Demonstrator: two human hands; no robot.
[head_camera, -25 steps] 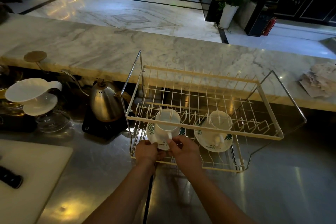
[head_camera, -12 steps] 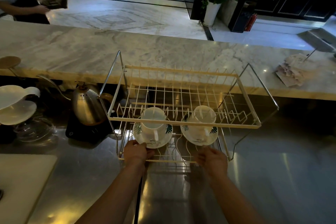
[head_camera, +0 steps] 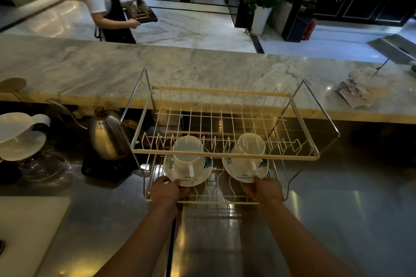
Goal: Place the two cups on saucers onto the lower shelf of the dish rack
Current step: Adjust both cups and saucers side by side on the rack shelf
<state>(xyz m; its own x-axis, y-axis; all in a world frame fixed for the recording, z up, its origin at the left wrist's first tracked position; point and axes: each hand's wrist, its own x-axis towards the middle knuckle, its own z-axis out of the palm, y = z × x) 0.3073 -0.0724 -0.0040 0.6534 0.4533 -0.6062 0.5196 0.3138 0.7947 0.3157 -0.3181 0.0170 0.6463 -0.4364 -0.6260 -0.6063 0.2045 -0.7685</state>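
A two-tier wire dish rack (head_camera: 225, 155) stands on the steel counter. On its lower shelf sit two white cups on leaf-patterned saucers, side by side. The left cup (head_camera: 188, 153) rests on the left saucer (head_camera: 198, 177); my left hand (head_camera: 167, 191) pinches that saucer's near rim. The right cup (head_camera: 251, 145) rests on the right saucer (head_camera: 238, 175); my right hand (head_camera: 264, 190) holds its near rim. The rack's upper tier partly hides both cups.
A steel gooseneck kettle (head_camera: 105, 137) on a black base stands left of the rack. A white dripper on a glass server (head_camera: 20, 139) is farther left. A white board (head_camera: 27, 231) lies near left. A marble bar (head_camera: 202, 69) runs behind; a person (head_camera: 101, 2) stands beyond it.
My right hand moved from the left cup across to the right saucer and took hold of its rim. The left hand stayed on the left saucer. A person walked into view behind the bar.
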